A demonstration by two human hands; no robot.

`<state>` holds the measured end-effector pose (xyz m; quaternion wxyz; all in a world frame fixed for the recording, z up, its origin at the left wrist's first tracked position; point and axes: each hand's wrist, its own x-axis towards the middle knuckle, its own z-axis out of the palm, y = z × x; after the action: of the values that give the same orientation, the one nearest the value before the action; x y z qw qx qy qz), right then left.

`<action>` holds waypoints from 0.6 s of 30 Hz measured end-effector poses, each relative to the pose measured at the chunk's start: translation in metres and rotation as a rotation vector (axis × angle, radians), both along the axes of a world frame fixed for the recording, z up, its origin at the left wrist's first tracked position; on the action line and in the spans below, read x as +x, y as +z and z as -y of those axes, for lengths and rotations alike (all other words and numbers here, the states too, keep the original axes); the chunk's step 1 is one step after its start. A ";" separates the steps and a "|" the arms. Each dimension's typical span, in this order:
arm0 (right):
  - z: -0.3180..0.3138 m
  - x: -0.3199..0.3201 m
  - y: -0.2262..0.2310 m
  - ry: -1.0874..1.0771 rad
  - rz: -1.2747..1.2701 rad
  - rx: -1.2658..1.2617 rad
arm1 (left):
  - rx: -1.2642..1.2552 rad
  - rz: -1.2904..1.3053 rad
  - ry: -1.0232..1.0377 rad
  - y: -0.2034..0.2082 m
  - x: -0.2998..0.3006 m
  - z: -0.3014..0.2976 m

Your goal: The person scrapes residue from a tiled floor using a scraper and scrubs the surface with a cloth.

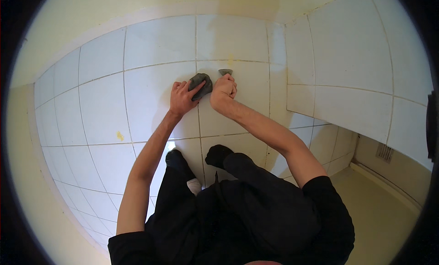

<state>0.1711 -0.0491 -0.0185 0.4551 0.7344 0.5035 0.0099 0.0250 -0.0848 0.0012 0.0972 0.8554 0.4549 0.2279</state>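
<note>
My left hand (182, 99) is closed on a dark grey, crumpled cloth (200, 87), pressing it against the white tiles just left of a grout line. Right beside it, my right hand (223, 87) makes a fist around a small scraper (225, 72). Only its flared grey blade shows beyond the fingers; the handle is hidden in my grip. A faint yellow smear (231, 60) lies on the tiles a little past the blade. The cloth and my right fist are close together, with a narrow gap between them.
White tiles (160, 41) with grey grout spread all round, bearing a yellow spot (120, 136) to the left. A tiled ledge (347, 50) juts out on the right, above a small vent grille (384, 152). My dark-socked foot (218, 155) rests on the tiles nearby.
</note>
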 end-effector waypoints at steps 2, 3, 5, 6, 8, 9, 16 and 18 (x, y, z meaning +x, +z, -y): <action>0.000 0.005 -0.012 0.004 0.042 0.040 | 0.004 0.022 -0.003 0.000 0.003 -0.001; -0.009 0.006 -0.012 -0.025 0.099 0.068 | 0.003 0.027 -0.006 -0.001 0.002 -0.001; -0.013 0.010 -0.010 -0.059 0.159 0.098 | 0.003 0.033 -0.013 -0.004 0.006 -0.002; -0.009 -0.001 0.004 -0.004 0.063 0.033 | -0.009 0.017 0.012 -0.006 -0.002 0.003; -0.007 -0.005 0.016 0.036 -0.032 -0.020 | -0.009 0.002 0.024 -0.004 -0.009 0.003; -0.005 0.002 0.014 0.056 0.017 -0.014 | -0.010 0.005 0.017 -0.004 -0.006 0.004; -0.007 0.007 0.012 0.022 -0.065 -0.049 | -0.007 0.028 0.003 -0.001 0.000 0.001; -0.009 0.008 0.013 0.059 0.003 -0.003 | -0.026 0.003 0.003 0.000 -0.003 0.001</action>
<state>0.1788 -0.0399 -0.0056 0.4565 0.7185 0.5243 0.0238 0.0219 -0.0862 0.0013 0.1086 0.8530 0.4589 0.2235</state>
